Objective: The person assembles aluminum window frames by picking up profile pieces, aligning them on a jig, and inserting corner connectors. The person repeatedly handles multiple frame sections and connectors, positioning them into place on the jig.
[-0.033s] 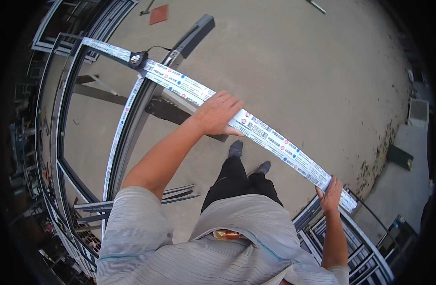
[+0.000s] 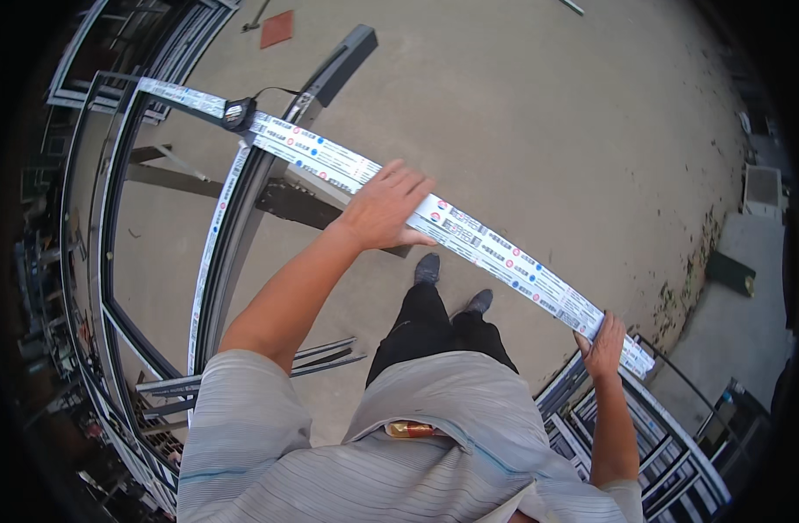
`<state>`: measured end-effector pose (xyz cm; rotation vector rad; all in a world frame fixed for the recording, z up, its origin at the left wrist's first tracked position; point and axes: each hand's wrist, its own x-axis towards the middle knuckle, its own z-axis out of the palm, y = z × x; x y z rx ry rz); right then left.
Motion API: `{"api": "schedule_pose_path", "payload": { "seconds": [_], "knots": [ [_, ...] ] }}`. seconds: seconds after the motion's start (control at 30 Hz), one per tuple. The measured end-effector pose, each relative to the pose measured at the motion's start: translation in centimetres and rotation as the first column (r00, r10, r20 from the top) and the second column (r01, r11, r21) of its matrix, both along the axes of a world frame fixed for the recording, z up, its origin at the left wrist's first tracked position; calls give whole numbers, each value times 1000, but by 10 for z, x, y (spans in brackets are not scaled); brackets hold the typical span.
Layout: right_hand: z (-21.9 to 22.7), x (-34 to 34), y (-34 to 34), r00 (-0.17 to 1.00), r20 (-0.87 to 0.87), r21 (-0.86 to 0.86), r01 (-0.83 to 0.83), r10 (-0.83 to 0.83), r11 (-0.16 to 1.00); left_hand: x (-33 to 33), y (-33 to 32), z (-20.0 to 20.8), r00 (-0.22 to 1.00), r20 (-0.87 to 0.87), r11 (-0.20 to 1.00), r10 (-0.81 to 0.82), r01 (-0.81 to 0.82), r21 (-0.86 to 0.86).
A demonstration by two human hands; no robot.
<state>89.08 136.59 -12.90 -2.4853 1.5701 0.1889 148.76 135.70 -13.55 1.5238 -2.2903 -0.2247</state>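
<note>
Open concrete floor [image 2: 539,113] beyond frames [image 2: 155,261]

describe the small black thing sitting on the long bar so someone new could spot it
Start at the long film-wrapped frame bar that crosses the concrete floor, held under the left hand and right hand. Follow it to its upper left end: the small black device sits there, the only dark block on the pale wrapping, trailing a thin cord.

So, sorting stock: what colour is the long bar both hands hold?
White bar with small red and blue marks; head view.
</note>
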Motion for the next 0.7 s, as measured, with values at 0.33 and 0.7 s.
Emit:
{"api": "schedule_pose_path", "payload": {
  "seconds": [0.33, 0.7],
  "knots": [
    [7, 26, 0, 983, -96, 13, 157, -155, 988, -100, 84, -31, -94, -400, 338, 912, -381, 861],
    [0, 15, -4, 993, 62, -51, 99, -96, 994, -157, 51, -17, -301, -417, 457, 857, 73, 887]
  ]
}}
